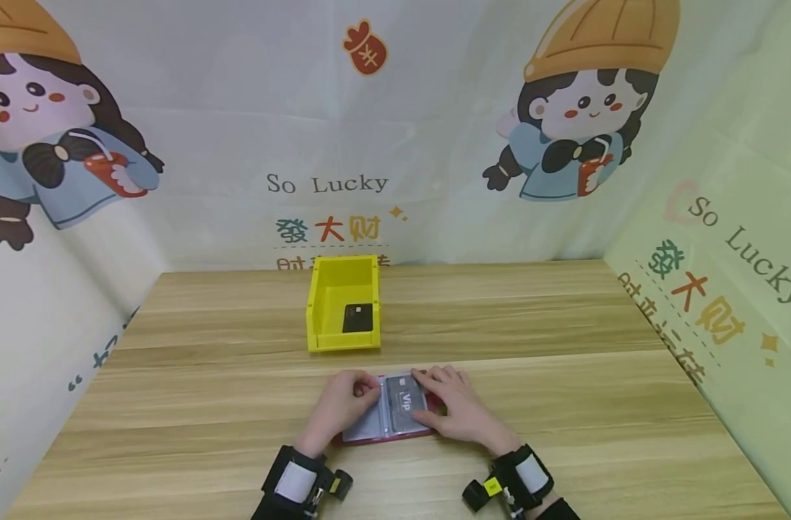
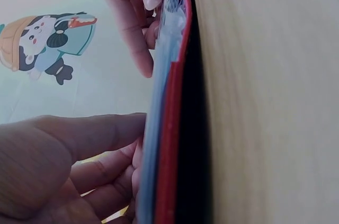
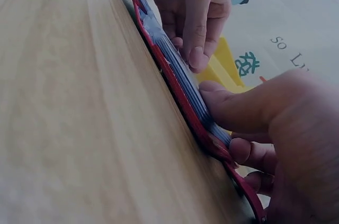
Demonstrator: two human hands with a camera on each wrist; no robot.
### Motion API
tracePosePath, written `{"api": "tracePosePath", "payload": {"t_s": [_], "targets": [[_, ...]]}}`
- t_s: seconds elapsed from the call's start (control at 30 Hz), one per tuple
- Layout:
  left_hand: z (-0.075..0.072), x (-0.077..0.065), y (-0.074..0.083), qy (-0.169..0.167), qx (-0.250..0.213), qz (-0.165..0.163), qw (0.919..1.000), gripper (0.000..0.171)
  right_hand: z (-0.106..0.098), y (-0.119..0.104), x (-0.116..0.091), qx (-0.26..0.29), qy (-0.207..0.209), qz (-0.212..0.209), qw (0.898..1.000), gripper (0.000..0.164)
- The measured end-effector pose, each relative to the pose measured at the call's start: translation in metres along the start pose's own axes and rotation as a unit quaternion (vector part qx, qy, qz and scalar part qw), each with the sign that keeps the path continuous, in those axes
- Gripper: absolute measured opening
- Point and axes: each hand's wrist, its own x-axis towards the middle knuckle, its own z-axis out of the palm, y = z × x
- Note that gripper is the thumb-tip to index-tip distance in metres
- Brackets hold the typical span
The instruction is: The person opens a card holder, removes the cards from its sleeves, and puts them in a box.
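Observation:
A card holder (image 1: 364, 425) with a red cover and clear sleeves lies spread on the wooden table. Its right-hand page shows a grey card (image 1: 404, 404) marked "Vip". My left hand (image 1: 346, 399) reaches over the left page, thumb and curled fingers drawn together at the clear sleeve beside the spine. Across the right page's outer edge lies my right hand (image 1: 460, 408), its index fingertip near the card's upper corner and its thumb near the lower one. The right wrist view shows the right thumb pressing on the stacked sleeves (image 3: 183, 75), with other fingers against the red cover (image 3: 183, 99).
Behind the card holder stands a yellow bin (image 1: 344, 342), with a black card (image 1: 358, 318) lying inside it. A printed cloth (image 1: 434, 217) rises along the table's back and sides. Both wrists wear black camera straps. Wooden table top (image 1: 564, 347) extends to either side.

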Motion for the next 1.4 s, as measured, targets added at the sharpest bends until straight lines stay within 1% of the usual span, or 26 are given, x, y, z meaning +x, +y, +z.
{"api": "tracePosePath", "payload": {"t_s": [0.1, 0.33, 0.57, 0.8, 0.87, 0.93, 1.17, 1.4], "targets": [[-0.0016, -0.0004, 0.0023, 0.001, -0.005, -0.008, 1.0000, 0.009, -0.0007, -0.0005, 0.0003, 0.002, -0.009, 0.005, 1.000, 0.069], [-0.0024, -0.0009, 0.0041, 0.006, -0.015, -0.023, 0.9996, 0.015, -0.0023, -0.0049, 0.0012, 0.014, -0.009, 0.016, 1.000, 0.077], [-0.0025, -0.0004, 0.0030, 0.006, -0.021, -0.027, 0.9994, 0.018, -0.0001, -0.0051, 0.0011, 0.011, -0.003, 0.021, 1.000, 0.078], [-0.0038, -0.0003, 0.0041, -0.025, -0.055, -0.053, 0.9968, 0.019, 0.0012, -0.0051, 0.0019, 0.011, 0.004, 0.023, 1.000, 0.079], [-0.0041, -0.0004, 0.0044, -0.029, -0.059, -0.056, 0.9963, 0.020, 0.0015, -0.0047, 0.0021, 0.012, 0.006, 0.022, 1.000, 0.079], [-0.0039, -0.0009, 0.0047, -0.029, -0.056, -0.055, 0.9964, 0.021, 0.0016, -0.0044, 0.0019, 0.009, 0.009, 0.021, 1.000, 0.079], [0.0011, -0.0015, 0.0048, -0.015, -0.040, -0.037, 0.9984, 0.021, 0.0026, -0.0038, 0.0014, -0.002, 0.008, 0.022, 1.000, 0.079], [0.0018, 0.0000, 0.0049, -0.007, -0.050, -0.042, 0.9978, 0.018, 0.0021, -0.0042, 0.0028, 0.002, 0.007, 0.020, 1.000, 0.080]]}}
